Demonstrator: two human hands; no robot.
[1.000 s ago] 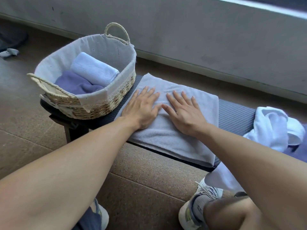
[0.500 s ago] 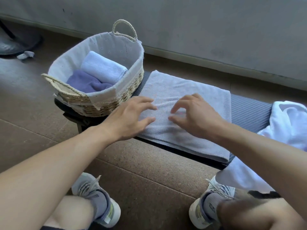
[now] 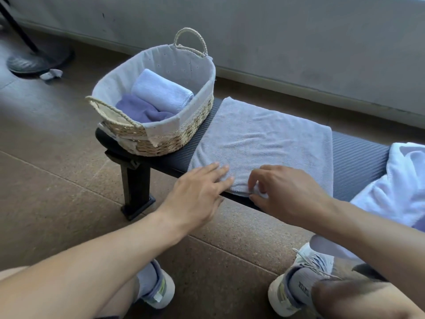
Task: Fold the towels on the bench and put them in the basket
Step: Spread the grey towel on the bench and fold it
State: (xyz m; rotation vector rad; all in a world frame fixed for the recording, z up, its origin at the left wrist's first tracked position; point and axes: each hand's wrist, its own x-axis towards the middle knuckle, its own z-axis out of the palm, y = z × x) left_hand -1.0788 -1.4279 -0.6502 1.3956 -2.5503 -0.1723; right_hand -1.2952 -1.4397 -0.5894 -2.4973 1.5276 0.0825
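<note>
A light grey towel (image 3: 264, 139) lies folded flat across the dark bench (image 3: 358, 157). My right hand (image 3: 287, 192) pinches its near edge between thumb and curled fingers. My left hand (image 3: 200, 189) lies flat beside it, fingertips touching the towel's near left corner. At the bench's left end stands a woven basket (image 3: 174, 139) with a white liner. It holds a rolled pale blue towel (image 3: 161, 90) and a purple towel (image 3: 140, 111).
A white towel (image 3: 400, 187) is heaped on the bench's right end and hangs toward the floor. My two shoes (image 3: 156, 286) rest on the brown floor below. A fan base (image 3: 34, 61) stands at far left; a grey wall runs behind.
Both hands have drawn back from the towel's middle to its near edge. The right hand's fingers curled and took hold of that edge; the left hand stayed flat.
</note>
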